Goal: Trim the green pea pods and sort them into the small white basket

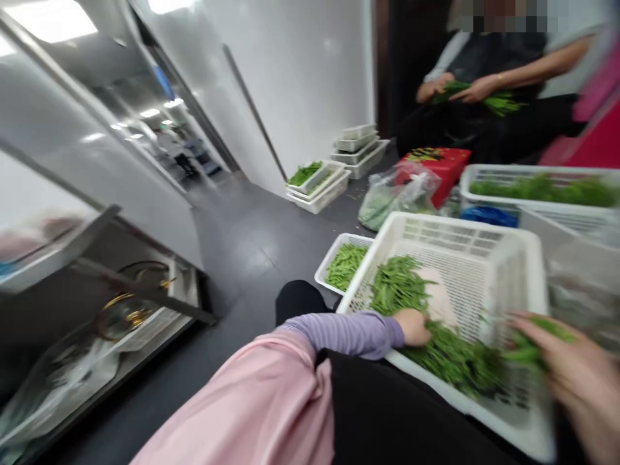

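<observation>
Inside the large basket (465,227) (white, perforated): greens (400,284).

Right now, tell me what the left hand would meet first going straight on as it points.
Most likely the dark leafy greens in the white basket, just ahead of the left hand; the exact gap, if any, is unclear.

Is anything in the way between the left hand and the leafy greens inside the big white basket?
Nothing visible is: the left hand reaches over the rim of the white basket and touches the leafy greens directly.
</observation>
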Motion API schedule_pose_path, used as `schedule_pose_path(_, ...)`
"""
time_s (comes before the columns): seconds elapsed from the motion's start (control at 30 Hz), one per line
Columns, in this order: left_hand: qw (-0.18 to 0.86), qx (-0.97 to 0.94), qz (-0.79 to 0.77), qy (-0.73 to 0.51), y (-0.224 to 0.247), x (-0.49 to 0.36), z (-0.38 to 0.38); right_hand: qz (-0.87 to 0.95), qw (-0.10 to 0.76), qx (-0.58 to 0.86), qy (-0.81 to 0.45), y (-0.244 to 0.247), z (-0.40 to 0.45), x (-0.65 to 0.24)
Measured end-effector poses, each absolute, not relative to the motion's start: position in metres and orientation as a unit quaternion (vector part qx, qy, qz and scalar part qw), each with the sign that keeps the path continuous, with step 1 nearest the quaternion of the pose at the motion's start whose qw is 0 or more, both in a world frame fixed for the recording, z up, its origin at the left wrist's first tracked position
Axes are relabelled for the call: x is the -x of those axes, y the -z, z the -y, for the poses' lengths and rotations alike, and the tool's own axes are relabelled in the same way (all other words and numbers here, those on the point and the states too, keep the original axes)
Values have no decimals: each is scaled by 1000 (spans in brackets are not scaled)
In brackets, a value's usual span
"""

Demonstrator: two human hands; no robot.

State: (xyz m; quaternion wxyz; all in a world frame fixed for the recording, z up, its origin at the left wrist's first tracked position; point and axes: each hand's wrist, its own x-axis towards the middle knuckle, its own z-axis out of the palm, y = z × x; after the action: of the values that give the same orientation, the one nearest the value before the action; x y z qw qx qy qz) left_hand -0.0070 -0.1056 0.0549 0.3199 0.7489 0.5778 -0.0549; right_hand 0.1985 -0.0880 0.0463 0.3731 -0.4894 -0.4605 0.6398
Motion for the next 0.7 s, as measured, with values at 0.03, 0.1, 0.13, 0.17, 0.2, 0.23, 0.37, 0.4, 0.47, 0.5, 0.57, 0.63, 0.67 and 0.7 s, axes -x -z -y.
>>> schedule_pose_path(0.03, 316, -749, -581, 18, -61, 3, 105, 365, 424, 572, -600, -52, 97, -188)
schedule_pose_path(0.1, 327, -751, -570, -63, -73, -4, 104, 317, 416, 571, -633, -60, 110, -164)
schedule_pose_path(0.13, 344, -755, -549, -99, -76, -7, 103, 314, 416, 550, -652, -63, 111, -154)
schedule_pose_path(0.17, 367, -751, -534, -129, -78, -10, 102, 298, 430, 542, -658, -64, 110, -148)
schedule_pose_path(0.2, 394, -739, -528, -143, -78, -12, 102, 280, 446, 536, -660, -64, 108, -145)
schedule_pose_path(0.23, 426, -723, -524, -148, -78, -14, 103, 268, 460, 528, -662, -64, 107, -145)
schedule_pose_path(0.37, 576, -608, -524, -153, -74, -20, 110, 286, 452, 478, -697, -69, 108, -156)
schedule_pose_path(0.4, 605, -582, -521, -158, -73, -20, 110, 302, 441, 462, -708, -70, 109, -157)
schedule_pose_path(0.47, 637, -550, -510, -177, -71, -21, 109, 325, 432, 436, -720, -72, 111, -158)
schedule_pose_path(0.5, 641, -545, -506, -188, -69, -20, 108, 328, 435, 430, -720, -72, 111, -157)
schedule_pose_path(0.57, 638, -550, -501, -202, -67, -18, 106, 328, 442, 432, -715, -72, 111, -155)
schedule_pose_path(0.63, 615, -582, -493, -201, -66, -15, 104, 332, 446, 450, -699, -69, 110, -153)
schedule_pose_path(0.67, 592, -611, -488, -198, -66, -13, 104, 337, 448, 466, -685, -68, 109, -154)
schedule_pose_path(0.7, 557, -644, -485, -199, -67, -11, 103, 348, 450, 486, -663, -66, 108, -155)
